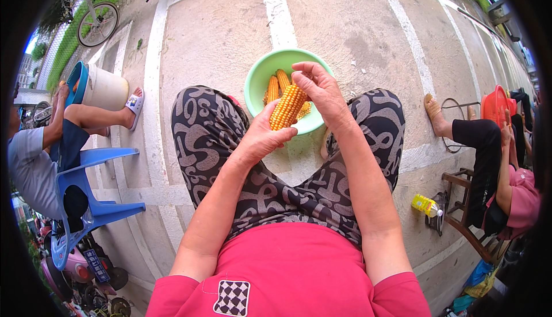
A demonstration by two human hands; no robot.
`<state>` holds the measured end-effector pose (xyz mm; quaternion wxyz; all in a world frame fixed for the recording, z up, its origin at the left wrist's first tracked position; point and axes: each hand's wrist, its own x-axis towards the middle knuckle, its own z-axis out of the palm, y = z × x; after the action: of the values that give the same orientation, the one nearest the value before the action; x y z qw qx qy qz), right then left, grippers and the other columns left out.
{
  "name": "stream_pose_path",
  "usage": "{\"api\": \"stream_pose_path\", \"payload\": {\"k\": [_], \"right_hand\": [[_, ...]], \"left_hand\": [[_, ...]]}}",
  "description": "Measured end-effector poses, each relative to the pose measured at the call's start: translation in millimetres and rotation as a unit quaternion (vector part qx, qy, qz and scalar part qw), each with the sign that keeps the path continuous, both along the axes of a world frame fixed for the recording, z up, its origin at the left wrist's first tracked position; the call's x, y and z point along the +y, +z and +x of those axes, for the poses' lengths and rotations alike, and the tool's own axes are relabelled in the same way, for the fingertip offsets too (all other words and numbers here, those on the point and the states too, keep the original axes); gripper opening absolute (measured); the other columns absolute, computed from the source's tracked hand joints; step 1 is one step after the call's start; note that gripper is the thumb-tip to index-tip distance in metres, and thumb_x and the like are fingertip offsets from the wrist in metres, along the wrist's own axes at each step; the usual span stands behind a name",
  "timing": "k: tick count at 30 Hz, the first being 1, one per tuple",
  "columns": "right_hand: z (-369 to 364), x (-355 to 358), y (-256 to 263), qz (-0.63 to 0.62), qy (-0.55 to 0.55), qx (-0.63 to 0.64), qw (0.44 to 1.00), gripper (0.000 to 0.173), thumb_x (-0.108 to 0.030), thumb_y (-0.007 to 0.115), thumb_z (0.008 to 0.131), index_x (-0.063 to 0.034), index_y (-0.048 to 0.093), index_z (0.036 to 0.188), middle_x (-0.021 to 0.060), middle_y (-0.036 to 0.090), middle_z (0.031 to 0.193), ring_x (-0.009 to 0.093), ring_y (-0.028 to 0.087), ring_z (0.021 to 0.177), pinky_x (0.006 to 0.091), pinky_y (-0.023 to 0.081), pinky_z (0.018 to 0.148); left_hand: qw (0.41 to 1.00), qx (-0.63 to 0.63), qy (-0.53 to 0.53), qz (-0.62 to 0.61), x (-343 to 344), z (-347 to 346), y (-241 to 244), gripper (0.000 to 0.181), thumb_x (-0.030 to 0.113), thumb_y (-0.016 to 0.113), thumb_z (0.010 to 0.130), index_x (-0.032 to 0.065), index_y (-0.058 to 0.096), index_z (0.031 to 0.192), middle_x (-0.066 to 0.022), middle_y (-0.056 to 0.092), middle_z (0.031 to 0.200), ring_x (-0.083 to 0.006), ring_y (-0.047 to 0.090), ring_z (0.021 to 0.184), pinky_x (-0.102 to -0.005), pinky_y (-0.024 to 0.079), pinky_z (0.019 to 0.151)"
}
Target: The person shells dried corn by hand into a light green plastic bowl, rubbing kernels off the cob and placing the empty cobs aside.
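My left hand (268, 130) grips the lower end of a dried corn cob (288, 109), its yellow kernels still on along the visible side. At the cob's upper end, my right hand (321, 90) curls with thumb and fingers raised; whether it touches the cob cannot be told. Below them, a light green plastic basin (254, 69) sits between my knees. Inside it lie more corn cobs (278, 83) and some loose kernels (305, 110). My hands hide part of the basin's inside.
To the left, a person on a blue plastic chair (97, 208) sits by a white bucket (107, 87) with a blue basket (77, 83). At right, another person holds a red basket (496, 105) near a wooden stool (459, 183) and a yellow-labelled bottle (426, 205). A bicycle (98, 23) stands behind.
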<state>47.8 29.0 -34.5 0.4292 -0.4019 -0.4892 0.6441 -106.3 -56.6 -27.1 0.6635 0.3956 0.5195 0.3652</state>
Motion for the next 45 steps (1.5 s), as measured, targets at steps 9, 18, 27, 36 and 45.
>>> {"api": "stream_pose_path", "payload": {"k": [9,18,27,36,45], "right_hand": [[5,3,-6,-0.003,0.024,-0.011,1.0,0.018,-0.017,0.061,0.091,-0.0021,0.062,0.101,0.0015,0.061,0.09,0.008,0.056,0.083,0.0236,0.046,0.076],[4,4,-7,-0.026,0.011,-0.016,0.999,0.02,-0.019,0.062,0.091,-0.0034,0.062,0.102,0.0013,0.061,0.091,0.007,0.056,0.081,0.0231,0.046,0.075],[7,5,-12,-0.02,-0.001,-0.04,0.999,0.016,-0.013,0.064,0.086,0.0004,0.061,0.094,0.0042,0.062,0.086,0.01,0.056,0.081,0.025,0.046,0.074],[5,5,-15,-0.023,-0.001,-0.042,0.999,0.016,-0.019,0.061,0.09,-0.0027,0.062,0.094,-0.0012,0.058,0.081,0.006,0.053,0.072,0.0219,0.044,0.068],[4,11,-32,0.057,-0.039,-0.133,0.989,0.019,-0.02,0.059,0.093,-0.0012,0.062,0.09,-0.0011,0.059,0.077,0.006,0.053,0.067,0.0212,0.044,0.061]], "left_hand": [[1.0,0.017,-0.012,-0.002,0,0,1,0.053,0.029,0.063,0.088,0.005,0.043,0.13,-0.0034,0.062,0.1,-0.0079,0.058,0.071,-0.0202,0.046,0.056],[0.995,-0.089,0.012,-0.033,0,-7,-9,0.051,0.044,0.037,0.099,0.0015,0.046,0.127,-0.0098,0.064,0.104,-0.0135,0.064,0.071,-0.024,0.051,0.055],[0.998,0.035,-0.028,0.046,0,0,-6,0.075,0.024,0.076,0.077,0.004,0.037,0.137,-0.003,0.059,0.103,-0.0068,0.056,0.08,-0.021,0.046,0.064],[0.986,0.101,-0.026,0.13,1,-1,-23,0.067,0.019,0.074,0.079,0.0022,0.039,0.134,-0.0029,0.057,0.104,-0.0073,0.055,0.082,-0.0208,0.046,0.069],[0.999,0.045,-0.01,0.015,0,3,-6,0.055,0.026,0.067,0.087,0.004,0.043,0.132,-0.0004,0.06,0.09,-0.0052,0.055,0.066,-0.0194,0.043,0.053]]}}
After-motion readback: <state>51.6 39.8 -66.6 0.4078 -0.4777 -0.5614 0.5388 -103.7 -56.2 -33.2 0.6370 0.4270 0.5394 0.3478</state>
